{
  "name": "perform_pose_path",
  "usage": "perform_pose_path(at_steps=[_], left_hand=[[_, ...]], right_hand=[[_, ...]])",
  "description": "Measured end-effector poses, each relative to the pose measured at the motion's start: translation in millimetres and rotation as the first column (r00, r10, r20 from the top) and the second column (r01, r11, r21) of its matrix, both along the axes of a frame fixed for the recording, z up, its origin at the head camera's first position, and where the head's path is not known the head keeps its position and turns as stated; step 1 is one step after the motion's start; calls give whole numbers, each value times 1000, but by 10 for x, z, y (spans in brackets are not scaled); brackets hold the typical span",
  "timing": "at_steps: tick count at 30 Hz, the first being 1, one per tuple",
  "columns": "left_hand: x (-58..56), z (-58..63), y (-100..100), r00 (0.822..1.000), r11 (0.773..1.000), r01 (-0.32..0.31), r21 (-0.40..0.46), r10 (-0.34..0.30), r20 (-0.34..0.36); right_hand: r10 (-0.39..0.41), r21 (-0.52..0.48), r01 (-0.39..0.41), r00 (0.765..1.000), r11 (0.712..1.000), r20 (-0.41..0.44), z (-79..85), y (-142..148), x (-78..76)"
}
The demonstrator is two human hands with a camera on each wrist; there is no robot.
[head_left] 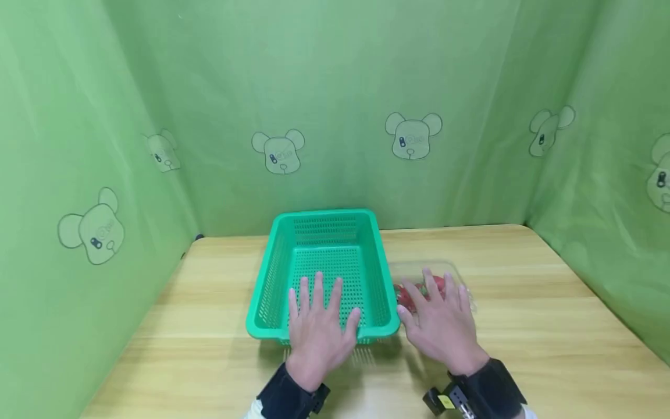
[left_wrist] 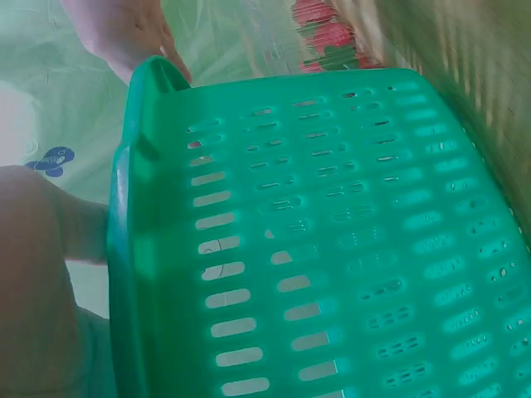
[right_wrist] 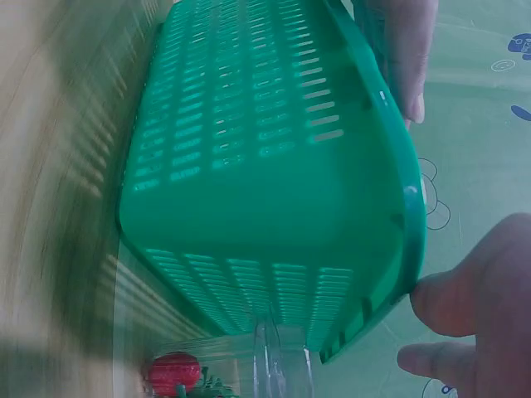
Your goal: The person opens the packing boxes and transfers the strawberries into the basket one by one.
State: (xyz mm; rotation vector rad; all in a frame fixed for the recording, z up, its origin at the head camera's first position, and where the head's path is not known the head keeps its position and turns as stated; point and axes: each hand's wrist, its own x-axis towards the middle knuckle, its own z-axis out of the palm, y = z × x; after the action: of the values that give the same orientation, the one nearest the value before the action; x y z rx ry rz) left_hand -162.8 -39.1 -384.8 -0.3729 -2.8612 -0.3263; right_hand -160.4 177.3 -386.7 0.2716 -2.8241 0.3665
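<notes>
A green plastic basket with slotted walls stands on the table, its inside bare in the head view. Over its front rim lies my left hand, fingers straight and spread, and the left wrist view shows that hand against the rim. My right hand hovers at the front right corner with fingers spread, its thumb by the rim. Beneath the right hand is a clear plastic box holding red strawberries, partly hidden by the fingers. A strawberry also shows low in the right wrist view.
The pale wooden table stretches to both sides of the basket. Green curtains printed with bear faces enclose the back and both sides. The box sits close against the basket's right wall.
</notes>
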Motion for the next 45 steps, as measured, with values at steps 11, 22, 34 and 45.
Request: perform_pose_path(at_steps=[11,22,34,45], left_hand=[[130,76,181,948,898,309,313,-266,-173],[461,-122,803,647,214,-164,963,-713,269],[-39,-671,1448,653,-73,-638,767,-580,488],[-180,-673,1643,761,-110,-582,806,-421,493]], right_hand=[[53,-106,-58,997,993,-50,72,375,-45],[235,-58,-233,971,971,29,-93,672,-245],[412,193,-408,911,892,19,-115,733,-552],[525,438,-435,845,787,-105,-143,729,-561]])
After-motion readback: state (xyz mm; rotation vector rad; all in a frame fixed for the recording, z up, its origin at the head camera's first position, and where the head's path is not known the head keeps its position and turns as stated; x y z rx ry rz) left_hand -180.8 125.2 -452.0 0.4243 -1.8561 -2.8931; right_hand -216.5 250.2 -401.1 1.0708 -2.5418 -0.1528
